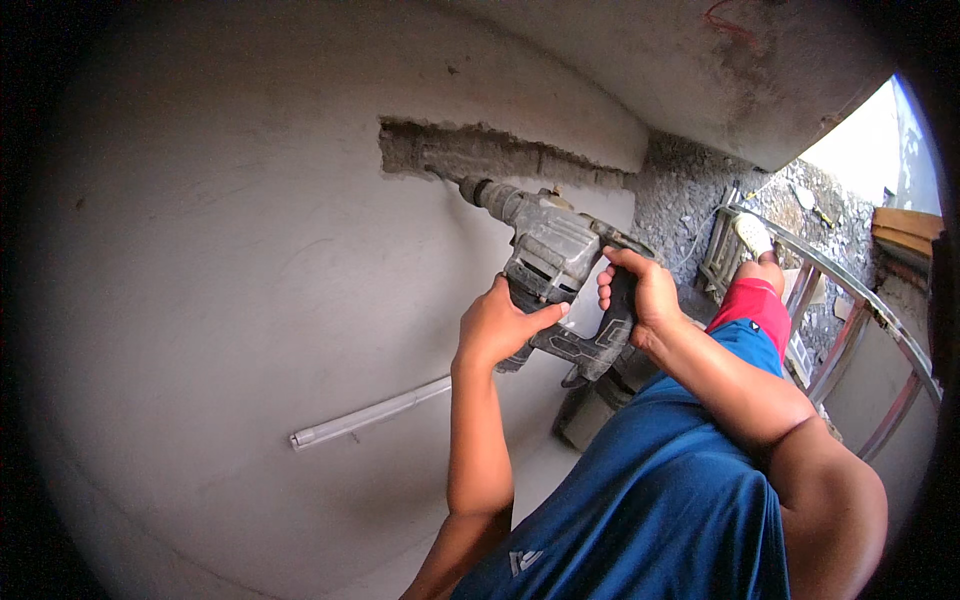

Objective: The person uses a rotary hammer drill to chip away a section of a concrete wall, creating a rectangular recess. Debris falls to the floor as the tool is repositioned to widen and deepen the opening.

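A grey and black rotary hammer drill [553, 240] is held up against the pale wall [250, 250], its chuck pointing to the upper left. The tip of its bit [437, 174] is at the lower edge of a rough chiselled groove [445, 150] in the plaster. My left hand [503, 322] is closed around the drill's body from below, thumb across it. Around the rear handle wraps my right hand [643, 292], with fingers curled near the trigger, which I cannot see clearly.
A white tube light [370, 411] is on the wall below the drill. To the right, a metal ladder [850, 285] stands beside my legs. Broken rubble [675, 185] lies on the ground there. Orange-brown boards [908, 230] are at the far right.
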{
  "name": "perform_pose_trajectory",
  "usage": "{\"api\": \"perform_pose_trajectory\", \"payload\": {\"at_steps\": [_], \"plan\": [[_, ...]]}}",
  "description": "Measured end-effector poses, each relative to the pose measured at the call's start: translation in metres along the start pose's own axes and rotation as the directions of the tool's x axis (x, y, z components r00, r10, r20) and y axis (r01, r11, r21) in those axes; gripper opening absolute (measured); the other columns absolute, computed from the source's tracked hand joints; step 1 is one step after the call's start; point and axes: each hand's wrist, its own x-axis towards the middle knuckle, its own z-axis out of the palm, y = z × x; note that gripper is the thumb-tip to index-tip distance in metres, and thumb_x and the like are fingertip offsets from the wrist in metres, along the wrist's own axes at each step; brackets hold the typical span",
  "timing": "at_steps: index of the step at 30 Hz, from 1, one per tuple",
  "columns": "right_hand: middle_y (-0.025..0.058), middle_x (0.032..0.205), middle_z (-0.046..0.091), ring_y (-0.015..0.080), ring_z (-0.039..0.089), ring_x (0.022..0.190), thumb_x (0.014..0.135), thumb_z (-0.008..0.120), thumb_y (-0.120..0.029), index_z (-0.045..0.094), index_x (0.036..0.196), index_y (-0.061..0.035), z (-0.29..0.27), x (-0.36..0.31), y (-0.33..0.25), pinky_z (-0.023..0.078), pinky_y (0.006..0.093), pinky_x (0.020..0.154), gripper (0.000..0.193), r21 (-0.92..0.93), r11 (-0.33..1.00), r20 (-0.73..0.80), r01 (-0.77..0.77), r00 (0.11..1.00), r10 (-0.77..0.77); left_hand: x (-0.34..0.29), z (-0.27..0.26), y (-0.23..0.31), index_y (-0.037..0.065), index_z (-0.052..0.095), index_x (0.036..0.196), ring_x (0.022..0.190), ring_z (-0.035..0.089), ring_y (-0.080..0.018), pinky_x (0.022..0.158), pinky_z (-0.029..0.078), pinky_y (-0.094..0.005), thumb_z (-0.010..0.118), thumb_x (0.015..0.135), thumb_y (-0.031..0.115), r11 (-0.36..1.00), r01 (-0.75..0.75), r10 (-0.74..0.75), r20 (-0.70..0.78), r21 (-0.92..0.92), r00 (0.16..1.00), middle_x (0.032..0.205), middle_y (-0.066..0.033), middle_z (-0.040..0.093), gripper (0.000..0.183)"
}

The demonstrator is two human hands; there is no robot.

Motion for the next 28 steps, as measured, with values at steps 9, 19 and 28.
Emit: {"api": "perform_pose_trajectory", "payload": {"at_steps": [9, 19, 28], "plan": [[0.0078, 0.070, 0.064, 0.0187, 0.060, 0.055, 0.089, 0.072, -0.022, 0.064, 0.084, -0.0038, 0.001, -0.006, -0.004, 0.050, 0.0317, 0.054, 0.021, -0.015, 1.000, 0.009, 0.012, 1.000, -0.012, 0.001, 0.005, -0.004, -0.002, 0.061, 0.120, 0.097, 0.073, -0.0383, 0.089, 0.056, -0.0440, 0.085, 0.069, 0.063, 0.995, 0.024, -0.021, 0.029, -0.102, 0.999, 0.097, -0.0196, 0.076, 0.087], [0.0092, 0.073, 0.066, 0.0183, 0.061, 0.056, 0.089, 0.071, -0.021, 0.066, 0.091, -0.0023, 0.007, -0.010, -0.006, 0.051, 0.0308, 0.053, 0.019, -0.012, 1.000, -0.018, 0.025, 1.000, -0.025, -0.004, -0.008, 0.013, -0.002, 0.061, 0.116, 0.091, 0.074, -0.0372, 0.084, 0.057, -0.0439, 0.086, 0.067, 0.064, 0.998, 0.021, -0.020, -0.022, 0.062, 1.000, 0.088, -0.0172, 0.075, 0.085], [0.0112, 0.070, 0.065, 0.0215, 0.061, 0.054, 0.087, 0.075, -0.026, 0.063, 0.083, -0.0018, 0.008, -0.011, -0.008, 0.053, 0.0337, 0.054, 0.028, -0.028, 0.999, -0.062, -0.027, 0.998, 0.025, -0.004, -0.011, 0.012, 0.000, 0.061, 0.118, 0.100, 0.074, -0.0359, 0.090, 0.056, -0.0433, 0.086, 0.066, 0.064, 0.997, 0.027, -0.026, -0.017, 0.070, 1.000, 0.101, -0.0197, 0.076, 0.085]]}}
